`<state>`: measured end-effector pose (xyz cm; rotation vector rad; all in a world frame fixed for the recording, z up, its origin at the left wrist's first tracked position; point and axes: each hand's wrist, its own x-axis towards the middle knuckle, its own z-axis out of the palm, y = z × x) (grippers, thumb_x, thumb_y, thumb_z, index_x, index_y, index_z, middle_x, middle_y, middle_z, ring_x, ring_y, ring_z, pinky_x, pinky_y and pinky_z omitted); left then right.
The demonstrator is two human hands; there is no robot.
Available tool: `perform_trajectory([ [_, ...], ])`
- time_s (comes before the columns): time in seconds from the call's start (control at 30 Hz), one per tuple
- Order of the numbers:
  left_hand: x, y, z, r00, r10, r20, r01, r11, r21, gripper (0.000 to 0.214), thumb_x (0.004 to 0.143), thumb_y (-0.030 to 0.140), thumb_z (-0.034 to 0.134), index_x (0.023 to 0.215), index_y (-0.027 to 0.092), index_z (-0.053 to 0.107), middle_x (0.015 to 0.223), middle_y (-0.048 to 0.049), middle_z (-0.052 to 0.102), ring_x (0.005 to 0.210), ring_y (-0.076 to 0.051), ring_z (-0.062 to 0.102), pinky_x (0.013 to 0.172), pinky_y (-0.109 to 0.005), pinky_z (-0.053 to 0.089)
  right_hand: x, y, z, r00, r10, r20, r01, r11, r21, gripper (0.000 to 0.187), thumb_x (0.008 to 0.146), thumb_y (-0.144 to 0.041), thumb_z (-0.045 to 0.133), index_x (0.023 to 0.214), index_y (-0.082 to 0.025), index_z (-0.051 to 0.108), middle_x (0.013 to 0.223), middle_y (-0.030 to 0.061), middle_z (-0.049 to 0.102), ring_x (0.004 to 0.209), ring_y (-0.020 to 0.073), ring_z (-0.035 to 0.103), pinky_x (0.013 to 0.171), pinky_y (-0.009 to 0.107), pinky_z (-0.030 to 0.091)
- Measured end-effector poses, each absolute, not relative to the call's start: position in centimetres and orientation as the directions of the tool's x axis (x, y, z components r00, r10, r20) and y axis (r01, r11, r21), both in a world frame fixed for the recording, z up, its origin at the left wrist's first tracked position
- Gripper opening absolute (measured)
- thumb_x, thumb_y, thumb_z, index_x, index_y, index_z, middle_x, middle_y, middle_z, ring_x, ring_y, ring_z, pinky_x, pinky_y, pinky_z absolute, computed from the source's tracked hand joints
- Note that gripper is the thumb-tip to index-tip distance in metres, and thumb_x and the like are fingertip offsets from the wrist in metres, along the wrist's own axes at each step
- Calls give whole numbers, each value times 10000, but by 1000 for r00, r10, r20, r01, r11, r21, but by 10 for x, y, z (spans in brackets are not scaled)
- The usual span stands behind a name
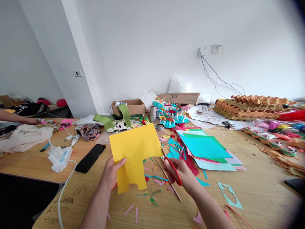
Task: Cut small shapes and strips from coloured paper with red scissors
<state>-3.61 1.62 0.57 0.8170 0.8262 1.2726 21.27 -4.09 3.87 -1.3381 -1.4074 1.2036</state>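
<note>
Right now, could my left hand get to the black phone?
Probably yes: the black phone lies just left of the left hand with bare table between, though that hand holds the yellow paper.

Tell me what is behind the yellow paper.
Wooden table and paper scraps show past its edges; a green panda bag sits farther back. The left hand holds the yellow paper up, so the tabletop directly behind is covered.

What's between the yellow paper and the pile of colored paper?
Head view: next to the yellow paper come red scissors in the right hand, a wooden stick and blue paper scraps.
</note>
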Motion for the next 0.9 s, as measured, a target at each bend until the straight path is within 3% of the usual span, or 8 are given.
perform_trajectory([
  [0.47, -37, 17, 7, 94, 991, -90, -462, 123, 878, 501, 565, 221, 790, 1038, 133, 653, 967, -128, 706, 844, -293, 671, 734, -379, 532, 214, -47, 44, -144, 987, -73, 176, -48, -983, 507, 790, -653, 416, 594, -189, 472, 380, -45, 476, 354, 90, 392, 425, 226, 265],
  [0.9, -36, 16, 6, 154, 984, -92, -439, 152, 886, 422, 596, 217, 769, 995, 132, 660, 980, -129, 703, 871, -299, 664, 752, -385, 525, 214, -41, 41, -95, 993, -71, 212, -49, -976, 483, 724, -655, 504, 580, -196, 461, 376, -34, 518, 344, 100, 432, 385, 223, 280],
])
